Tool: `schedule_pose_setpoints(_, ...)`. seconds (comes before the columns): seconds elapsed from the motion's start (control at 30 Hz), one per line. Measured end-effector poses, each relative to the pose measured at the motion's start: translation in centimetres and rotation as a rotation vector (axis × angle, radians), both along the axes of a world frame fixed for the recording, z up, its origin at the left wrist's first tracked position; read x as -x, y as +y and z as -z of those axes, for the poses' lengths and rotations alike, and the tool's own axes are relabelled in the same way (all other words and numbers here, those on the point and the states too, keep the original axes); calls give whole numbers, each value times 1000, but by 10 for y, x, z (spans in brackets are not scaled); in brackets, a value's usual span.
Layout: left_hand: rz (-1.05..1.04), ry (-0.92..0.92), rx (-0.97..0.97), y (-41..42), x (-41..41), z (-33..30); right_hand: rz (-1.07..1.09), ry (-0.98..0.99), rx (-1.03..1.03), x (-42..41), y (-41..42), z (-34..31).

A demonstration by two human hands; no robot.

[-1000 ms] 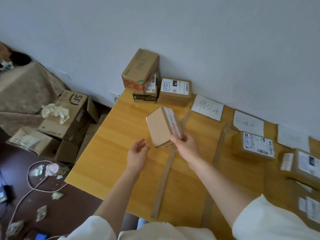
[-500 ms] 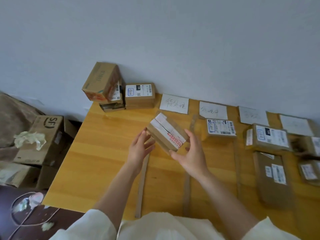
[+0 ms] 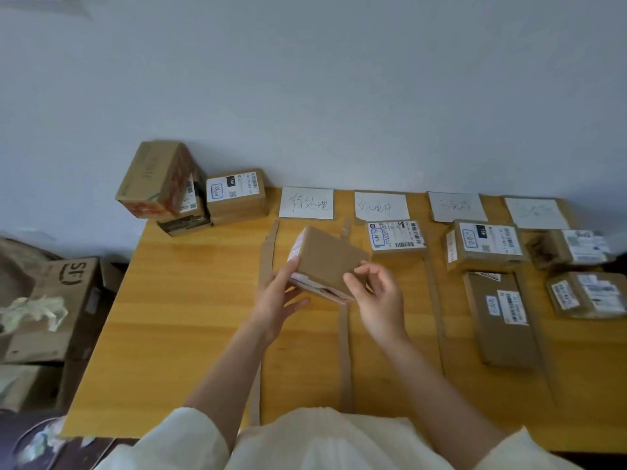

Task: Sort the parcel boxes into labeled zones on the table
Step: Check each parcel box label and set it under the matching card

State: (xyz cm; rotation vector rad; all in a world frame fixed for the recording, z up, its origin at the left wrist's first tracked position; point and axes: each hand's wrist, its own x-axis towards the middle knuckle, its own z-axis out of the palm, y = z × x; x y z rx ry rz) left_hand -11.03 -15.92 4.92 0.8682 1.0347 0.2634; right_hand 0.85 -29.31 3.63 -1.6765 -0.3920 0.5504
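Note:
I hold a small brown parcel box (image 3: 327,261) tilted above the wooden table (image 3: 190,300), its plain face toward me and its labelled side turned left. My left hand (image 3: 280,295) grips its left edge. My right hand (image 3: 380,293) pinches its right lower corner with the fingertips. Behind it lie white paper zone labels, the first (image 3: 306,203) and the second (image 3: 380,206) with handwriting. Cardboard strips (image 3: 344,354) divide the table into zones. A labelled parcel (image 3: 396,237) lies in the second zone.
Unsorted boxes (image 3: 159,179) are stacked at the table's back left corner, beside another labelled box (image 3: 235,195). Several parcels (image 3: 485,244) fill the zones on the right. An SF carton (image 3: 64,300) with crumpled paper stands on the floor at left. A wall runs behind the table.
The view has swung right and level. I have turned the parcel over between both hands, so its plain face now shows instead of the taped top, and my left hand has closed on it.

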Motion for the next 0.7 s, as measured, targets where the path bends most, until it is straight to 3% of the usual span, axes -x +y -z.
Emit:
schedule_pose_setpoints(0.47,193,-217,-113,-6,1,3,121,543,193,-12,-6,-20)
schedule_pose_setpoints(0.7,354,-183,-175,0,8,3,172,558,92,-19,-7,-15)
